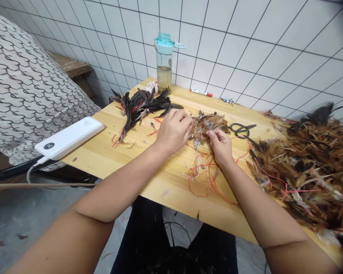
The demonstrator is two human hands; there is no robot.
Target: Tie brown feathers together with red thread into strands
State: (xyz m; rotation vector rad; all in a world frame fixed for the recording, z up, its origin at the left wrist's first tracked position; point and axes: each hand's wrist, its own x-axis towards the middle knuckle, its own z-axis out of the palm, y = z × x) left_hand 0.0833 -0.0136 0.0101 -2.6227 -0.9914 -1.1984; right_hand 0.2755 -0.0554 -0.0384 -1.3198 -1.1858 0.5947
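Note:
Both of my hands work at a small bunch of brown feathers (210, 123) in the middle of the wooden table (148, 175). My left hand (174, 129) is curled over the bunch's left side, fingers closed on the feathers. My right hand (221, 144) pinches the feathers from the right, fingers pressed together. Loose red threads (202, 175) lie tangled on the table just below my hands.
A pile of black feathers (141, 106) lies at the back left. A big heap of brown feathers (308, 167) fills the right side. Black scissors (241, 129), a red marker (201, 92), a water bottle (164, 61) and a white power bank (68, 137) are around.

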